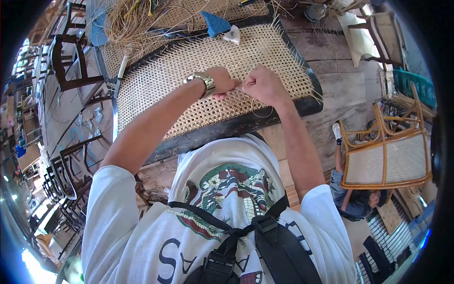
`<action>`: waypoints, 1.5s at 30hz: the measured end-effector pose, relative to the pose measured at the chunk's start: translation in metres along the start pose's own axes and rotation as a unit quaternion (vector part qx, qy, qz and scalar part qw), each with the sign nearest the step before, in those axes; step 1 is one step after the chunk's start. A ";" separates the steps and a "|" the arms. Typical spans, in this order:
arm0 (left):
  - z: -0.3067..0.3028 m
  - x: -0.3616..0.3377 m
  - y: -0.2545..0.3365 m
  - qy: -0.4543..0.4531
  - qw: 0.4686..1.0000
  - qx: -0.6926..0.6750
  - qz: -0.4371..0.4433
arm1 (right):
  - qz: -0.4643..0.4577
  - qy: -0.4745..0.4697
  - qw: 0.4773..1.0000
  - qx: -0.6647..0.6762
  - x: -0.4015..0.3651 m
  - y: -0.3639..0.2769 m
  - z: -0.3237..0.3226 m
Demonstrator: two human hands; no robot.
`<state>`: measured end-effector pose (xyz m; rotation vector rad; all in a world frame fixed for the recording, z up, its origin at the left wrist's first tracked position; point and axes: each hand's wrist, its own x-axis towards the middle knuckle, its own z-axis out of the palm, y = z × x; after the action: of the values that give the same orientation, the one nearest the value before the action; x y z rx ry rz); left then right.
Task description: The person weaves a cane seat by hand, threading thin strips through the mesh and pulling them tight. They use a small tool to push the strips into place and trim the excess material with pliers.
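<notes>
A woven cane panel [161, 90] in a dark wooden frame [217, 127] lies in front of me. Over its middle, my left hand [220, 82], with a metal watch [206, 84] at the wrist, is closed in a pinch, fingertips close to the other hand. My right hand [266, 86] is curled shut just beside it, near the panel's front edge. A thin cane strand [265, 116] loops down below the right hand, and its end appears to run between both sets of fingertips. What lies inside the fingers is mostly hidden.
Behind the panel are a bundle of loose cane strands [125, 23], a blue piece [215, 23], a white lump [232, 35] and a pale-handled tool [124, 64]. Dark chair frames [71, 61] stand left. At right, a person [352, 199] is beside a cane-panelled seat [385, 161].
</notes>
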<state>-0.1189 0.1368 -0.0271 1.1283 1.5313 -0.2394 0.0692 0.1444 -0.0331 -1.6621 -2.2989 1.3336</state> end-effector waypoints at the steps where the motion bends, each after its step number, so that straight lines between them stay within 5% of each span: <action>1: -0.003 0.001 0.000 -0.005 0.998 0.054 0.028 | -0.057 0.056 0.996 -0.026 -0.005 0.001 0.003; 2: -0.005 0.003 0.000 -0.010 0.993 0.107 0.056 | -0.115 0.110 0.986 -0.051 -0.009 0.002 0.006; 6: -0.014 0.005 -0.006 0.007 0.977 0.181 0.115 | -0.093 0.129 0.986 -0.039 -0.011 0.007 0.018; 9: -0.061 0.010 -0.043 0.121 0.941 0.303 0.093 | -0.107 0.117 0.984 -0.079 -0.014 0.009 0.008; 11: -0.104 -0.001 -0.081 0.254 0.905 0.324 0.108 | -0.164 -0.008 0.983 0.078 -0.014 0.015 -0.013; 13: -0.123 -0.018 -0.087 0.335 0.868 0.339 0.140 | -0.112 0.034 0.989 0.087 -0.012 0.002 -0.022; 16: -0.149 -0.056 -0.064 0.249 0.944 0.185 0.111 | -0.092 0.084 0.984 0.129 0.006 -0.005 -0.011; 19: -0.135 -0.062 -0.058 0.279 0.949 0.063 0.133 | -0.315 0.101 0.928 -0.169 0.021 -0.016 0.009; 23: -0.103 -0.015 -0.089 0.288 0.948 -0.010 0.132 | -0.369 0.074 0.926 -0.020 0.023 -0.014 0.026; 24: -0.091 -0.018 -0.087 0.245 0.960 -0.033 0.128 | -0.366 0.071 0.928 -0.020 0.019 -0.018 0.023; 25: -0.077 -0.018 -0.086 0.216 0.967 -0.029 0.131 | -0.217 -0.010 0.951 0.221 0.012 -0.025 0.014; 26: -0.064 -0.017 -0.084 0.189 0.972 -0.025 0.134 | -0.051 -0.087 0.891 0.442 0.009 -0.029 0.008; 28: -0.045 -0.017 -0.074 0.122 0.983 0.016 0.135 | -0.032 -0.043 0.901 0.431 0.012 -0.019 0.009; 29: -0.033 -0.003 -0.079 0.161 0.962 0.088 0.203 | -0.021 -0.022 0.922 0.387 0.018 -0.002 0.014; 31: -0.024 -0.002 -0.067 0.150 0.959 0.136 0.200 | -0.011 0.001 0.940 0.341 0.019 0.001 0.014; 33: -0.019 -0.003 -0.054 0.119 0.953 0.211 0.184 | 0.003 0.052 0.994 0.096 0.016 -0.002 0.014; 39: -0.019 -0.010 -0.024 0.091 0.941 0.290 0.149 | 0.065 -0.013 0.993 0.099 0.018 -0.005 -0.001; 45: -0.025 -0.021 0.017 0.059 0.915 0.385 0.101 | 0.051 0.026 0.996 0.066 0.015 -0.003 -0.001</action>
<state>-0.1252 0.1516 0.0053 1.9377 1.4363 -0.6835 0.0604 0.1567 -0.0376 -1.7698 -2.0752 1.4090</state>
